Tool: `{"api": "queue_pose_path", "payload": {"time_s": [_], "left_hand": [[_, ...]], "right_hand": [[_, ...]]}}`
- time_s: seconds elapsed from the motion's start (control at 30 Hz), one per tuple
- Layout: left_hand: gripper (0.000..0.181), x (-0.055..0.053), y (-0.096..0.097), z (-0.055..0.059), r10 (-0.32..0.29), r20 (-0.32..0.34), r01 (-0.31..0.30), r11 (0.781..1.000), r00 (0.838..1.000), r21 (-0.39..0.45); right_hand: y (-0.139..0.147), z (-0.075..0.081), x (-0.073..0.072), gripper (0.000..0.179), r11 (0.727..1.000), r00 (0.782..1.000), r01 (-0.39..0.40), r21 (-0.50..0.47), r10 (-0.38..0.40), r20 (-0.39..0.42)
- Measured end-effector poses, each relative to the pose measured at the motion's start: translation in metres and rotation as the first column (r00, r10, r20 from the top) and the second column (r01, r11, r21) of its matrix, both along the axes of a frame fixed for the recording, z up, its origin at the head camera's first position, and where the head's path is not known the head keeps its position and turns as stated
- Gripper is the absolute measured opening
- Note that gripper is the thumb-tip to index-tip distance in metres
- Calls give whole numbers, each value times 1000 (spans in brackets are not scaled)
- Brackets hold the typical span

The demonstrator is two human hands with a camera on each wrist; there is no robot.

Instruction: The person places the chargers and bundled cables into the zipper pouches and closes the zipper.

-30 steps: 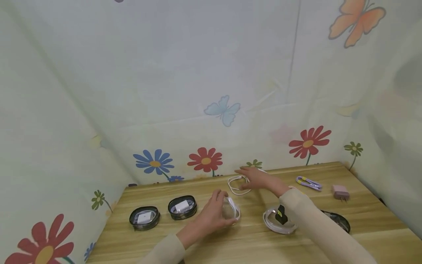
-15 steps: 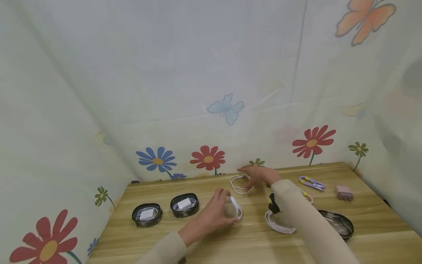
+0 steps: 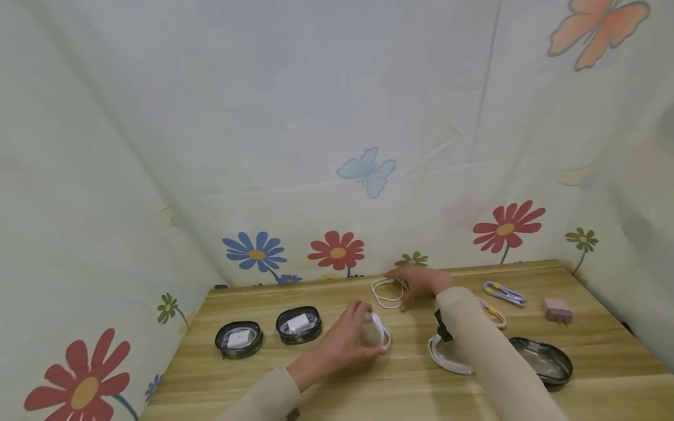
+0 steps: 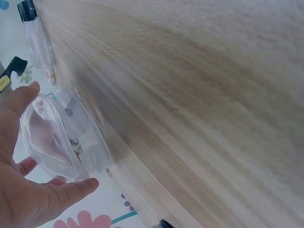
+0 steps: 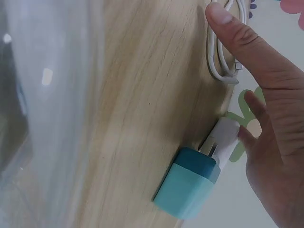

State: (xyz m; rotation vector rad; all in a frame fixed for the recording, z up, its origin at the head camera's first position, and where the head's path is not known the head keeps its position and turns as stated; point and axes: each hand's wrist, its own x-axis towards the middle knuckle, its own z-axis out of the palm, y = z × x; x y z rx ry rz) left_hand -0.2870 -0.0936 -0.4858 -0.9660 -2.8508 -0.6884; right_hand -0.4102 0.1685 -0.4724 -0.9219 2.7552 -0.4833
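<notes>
Right sleeve has shifted left; my left hand grips the clear case; my right hand spreads beside white cable.

Premises: a small screened work corner; whether within a home, shop or office cannot be determined. Pale, creased sheeting, printed with flowers and butterflies, encloses the back and both sides. A wood-grain bench stands close to it, bearing cables, a pink charger and see-through cases laid out apart.
</notes>
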Motion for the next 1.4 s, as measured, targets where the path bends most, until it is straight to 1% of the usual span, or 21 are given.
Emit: {"api": "queue_pose_path", "payload": {"time_s": [0.17, 0.27, 0.43, 0.57, 0.73, 0.83, 0.93, 1.03, 1.1, 1.23, 1.4], "left_hand": [[84, -1, 2, -1, 5, 25, -5, 1000, 1000, -12], [84, -2, 2, -2, 4, 32, -4, 1000, 999, -17], [84, -1, 4, -4, 5, 42, -4, 1000, 999, -22], [85, -1, 6, -3, 9, 44, -8, 1000, 999, -22], [85, -2, 7, -1, -1, 30, 2, 1000, 1000, -24], [84, -2, 7, 0, -2, 30, 3, 1000, 1000, -30], [84, -3, 7, 0, 7, 33, -6, 999, 999, -41], [85, -2, 6, 0, 13, 33, -11, 999, 999, -49], [84, -2, 6, -1, 14, 32, -12, 998, 999, -54], [84, -2, 6, 0, 8, 22, -7, 999, 1000, -54], [85, -2, 6, 0, 16, 27, -15, 998, 999, -60]], "right_hand": [[2, -4, -4, 94, 1000, 1000, -13, 24, 13, -12], [3, -8, -6, 95, 1000, 1000, 2, 26, -2, 2], [5, -13, -7, 95, 999, 1000, -13, 50, 13, -18], [6, -14, -10, 86, 998, 998, -39, 55, 42, -46], [6, -13, -11, 70, 998, 995, -51, 38, 53, -80], [3, -10, -10, 72, 1000, 996, -16, 21, 18, -82], [-1, -6, -7, 81, 999, 998, 48, 19, -47, -33], [-4, -3, -5, 84, 993, 995, 103, 57, -103, 9], [-7, -1, -4, 81, 990, 994, 112, 84, -113, 13], [-12, 1, -3, 75, 990, 996, 93, 105, -92, -7], [-20, 3, -5, 79, 994, 1000, 14, 112, -11, -28]]}}
